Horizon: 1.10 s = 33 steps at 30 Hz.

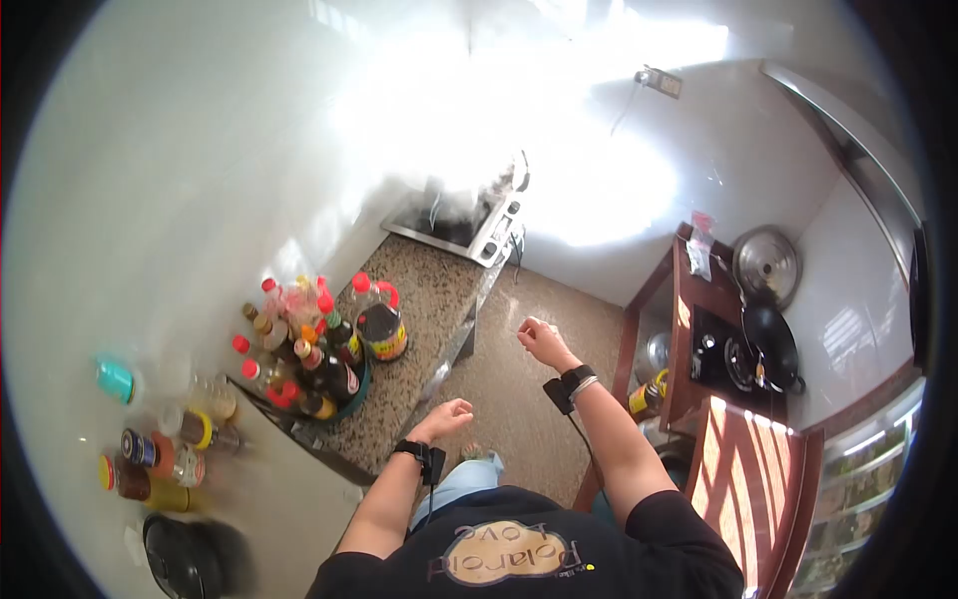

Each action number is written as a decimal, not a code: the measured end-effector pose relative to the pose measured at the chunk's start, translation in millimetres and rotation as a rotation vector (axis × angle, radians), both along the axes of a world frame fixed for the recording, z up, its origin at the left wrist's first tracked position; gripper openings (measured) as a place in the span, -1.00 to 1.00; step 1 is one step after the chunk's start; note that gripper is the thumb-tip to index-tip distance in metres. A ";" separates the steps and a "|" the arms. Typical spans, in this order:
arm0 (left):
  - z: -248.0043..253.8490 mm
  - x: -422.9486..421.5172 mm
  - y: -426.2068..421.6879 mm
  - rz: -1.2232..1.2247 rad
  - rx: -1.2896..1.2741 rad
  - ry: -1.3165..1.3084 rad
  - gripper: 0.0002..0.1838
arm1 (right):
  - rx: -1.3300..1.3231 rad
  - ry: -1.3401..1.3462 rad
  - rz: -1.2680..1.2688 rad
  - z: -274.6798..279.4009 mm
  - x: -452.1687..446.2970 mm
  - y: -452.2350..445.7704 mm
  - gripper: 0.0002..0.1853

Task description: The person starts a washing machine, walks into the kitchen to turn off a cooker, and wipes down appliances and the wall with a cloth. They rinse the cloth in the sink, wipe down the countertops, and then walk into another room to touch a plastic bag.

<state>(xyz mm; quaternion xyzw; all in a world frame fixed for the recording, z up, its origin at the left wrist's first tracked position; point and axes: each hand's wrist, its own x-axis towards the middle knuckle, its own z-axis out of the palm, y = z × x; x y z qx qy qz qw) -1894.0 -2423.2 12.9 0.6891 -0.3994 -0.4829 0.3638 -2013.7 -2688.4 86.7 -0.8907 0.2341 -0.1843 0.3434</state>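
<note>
My left hand [446, 420] hangs over the floor beside the front edge of the granite counter [425, 283]. Its fingers are loosely extended, and I see nothing in them. Farther forward, also above the floor, my right hand [545, 341] has its fingers curled in. Whether anything small is between them I cannot make out. Neither hand touches the counter. Nearest the left hand on the counter stand a large dark bottle with a yellow label [383, 333] and a round green tray [360, 391] crowded with several sauce bottles.
A stove [461, 222] sits at the counter's far end under steam and glare. On the right a reddish wooden stand [683, 329] carries a gas hob [720, 351], a black wok [768, 344] and a metal lid [766, 268]. Several jars [180, 459] stand at the left.
</note>
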 end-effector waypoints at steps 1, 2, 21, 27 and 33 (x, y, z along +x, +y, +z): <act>-4.0 8.0 -10.6 0.012 0.006 0.008 -0.57 | 0.045 -0.023 -0.042 -8.7 23.0 -16.3 -0.83; -5.7 16.8 -23.4 0.019 0.020 0.006 -0.56 | 0.083 -0.036 -0.050 -14.1 43.8 -32.4 -0.82; -60.2 4.2 -29.8 1.167 0.374 0.416 -0.64 | -0.148 0.389 0.026 -76.2 259.0 -225.8 -0.50; -74.9 -101.9 -5.0 1.309 0.730 0.455 -0.70 | -0.450 0.283 0.380 -75.0 245.7 -249.3 -0.64; -63.9 -141.4 -10.5 1.448 0.689 0.471 -0.74 | -0.532 0.238 0.606 -67.1 249.8 -269.1 -0.66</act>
